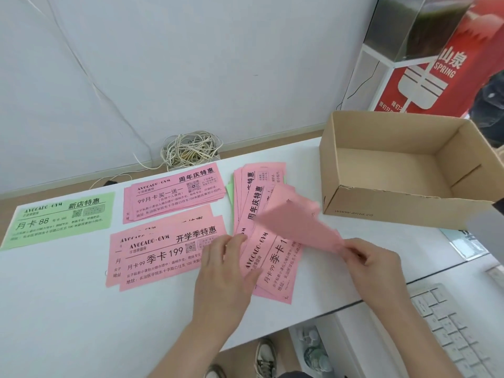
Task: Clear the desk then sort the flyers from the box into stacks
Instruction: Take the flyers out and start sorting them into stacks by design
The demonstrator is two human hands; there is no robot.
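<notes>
Pink paper filled most of the head view, the only one.

- Right hand [373, 260]: at the near right of the white desk [68, 309]. Thumb and fingers pinched one corner of a lifted pink paper flyer [297, 227]. The sheet was raised off the desk and blurred, with its blank side up, so the print could not be read. Its long axis ran from the hand toward the far left, above the loose fan of unsorted pink flyers [272, 268], which lay lengthwise near-to-far.
- Left hand [226, 268]: fingers straight and relaxed, gripping nothing. It lay flat where the fan met the near pink stack headed with 199 [163, 252], fingertips touching the fan's left edge.
- Sorted stacks: all left of the lifted sheet, long axes left-to-right. The far pink stack headed with 99 [174, 192] sat just beyond the near one. The pale green flyer stack [60, 219] lay at the far left, well apart from both hands.
- Brown cardboard box [381, 205]: at the far right, open, with no flyers visible inside.

Judgement: sorting was well along. The held sheet would need to travel left and turn about a quarter to match a stack. The left hand was nearer to both pink stacks. The right stack could not be chosen until the printed face showed.
</notes>
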